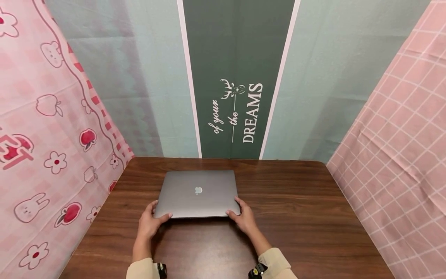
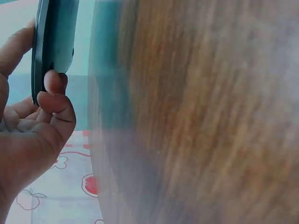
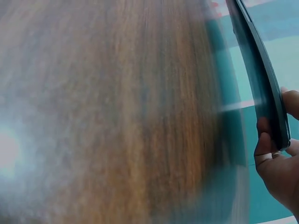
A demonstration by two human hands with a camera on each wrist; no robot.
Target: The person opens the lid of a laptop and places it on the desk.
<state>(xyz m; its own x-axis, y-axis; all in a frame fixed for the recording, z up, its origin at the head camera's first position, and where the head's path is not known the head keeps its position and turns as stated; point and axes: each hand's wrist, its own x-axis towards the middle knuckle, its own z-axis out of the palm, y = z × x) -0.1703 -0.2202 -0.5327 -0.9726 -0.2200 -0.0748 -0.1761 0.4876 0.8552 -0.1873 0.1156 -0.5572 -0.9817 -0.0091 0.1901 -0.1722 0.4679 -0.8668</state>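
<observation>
A closed grey laptop (image 1: pixel 196 197) with a pale apple logo on its lid is held at its two near corners. My left hand (image 1: pixel 149 226) grips the left corner, thumb on top. In the left wrist view, fingers (image 2: pixel 56 100) curl beneath the laptop's dark edge (image 2: pixel 41 51), with a gap between it and the table. My right hand (image 1: pixel 246 219) grips the right corner the same way. The right wrist view shows its fingers (image 3: pixel 264 142) under the laptop (image 3: pixel 268 88), which is off the table on that side too. Its far edge's height is unclear.
Beneath is a brown wood-grain table (image 1: pixel 289 209). A green and teal curtain (image 1: pixel 230 58) with white lettering hangs behind it. Pink printed cloth (image 1: pixel 55 128) stands along the left side, and pink checked cloth (image 1: pixel 400 135) along the right.
</observation>
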